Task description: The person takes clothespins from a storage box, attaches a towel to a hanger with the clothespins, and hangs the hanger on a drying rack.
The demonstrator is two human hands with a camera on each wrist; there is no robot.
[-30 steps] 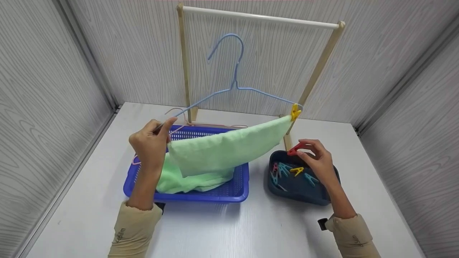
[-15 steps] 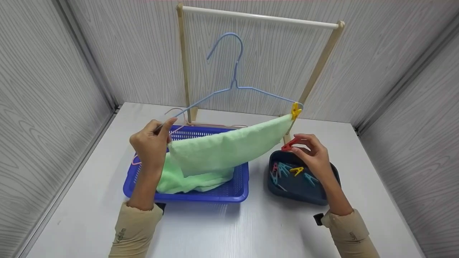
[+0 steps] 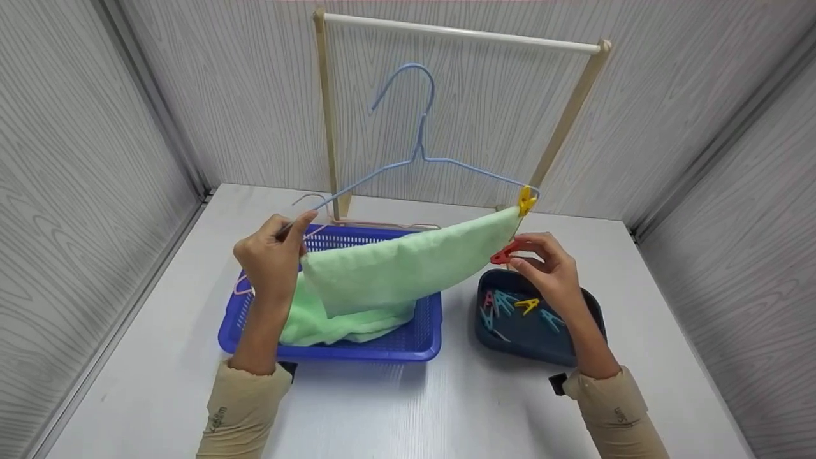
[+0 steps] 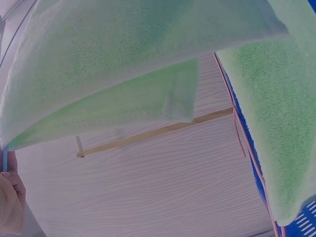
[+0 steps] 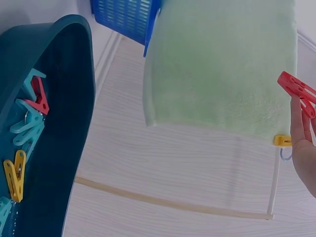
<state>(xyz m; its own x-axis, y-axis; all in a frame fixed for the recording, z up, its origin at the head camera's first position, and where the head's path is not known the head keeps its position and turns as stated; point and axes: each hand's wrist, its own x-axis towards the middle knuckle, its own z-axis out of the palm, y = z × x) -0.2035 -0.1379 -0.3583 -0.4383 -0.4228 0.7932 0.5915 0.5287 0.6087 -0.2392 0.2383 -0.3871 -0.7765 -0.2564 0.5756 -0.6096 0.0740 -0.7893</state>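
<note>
My left hand (image 3: 271, 258) grips the left end of a blue wire hanger (image 3: 417, 137), together with the corner of a light green towel (image 3: 408, 268) draped over its lower bar. At the hanger's right end a yellow clothespin (image 3: 526, 201) clips the towel. My right hand (image 3: 548, 268) pinches a red clothespin (image 3: 505, 253) between thumb and fingers, just beside the towel's right edge and below the yellow one. The right wrist view also has this red clothespin (image 5: 298, 91) near the towel (image 5: 222, 69).
A blue basket (image 3: 440, 331) under the towel holds more green cloth (image 3: 344, 325). A pink hanger (image 3: 382, 223) lies behind it. Several clothespins lie in a dark bin (image 3: 542, 347) at right. A rack with a white rod (image 3: 459, 30) stands at the back.
My right hand has carried the red clothespin left and slightly up, from above the bin to the towel's right edge. The left hand keeps its hold and has barely shifted.
</note>
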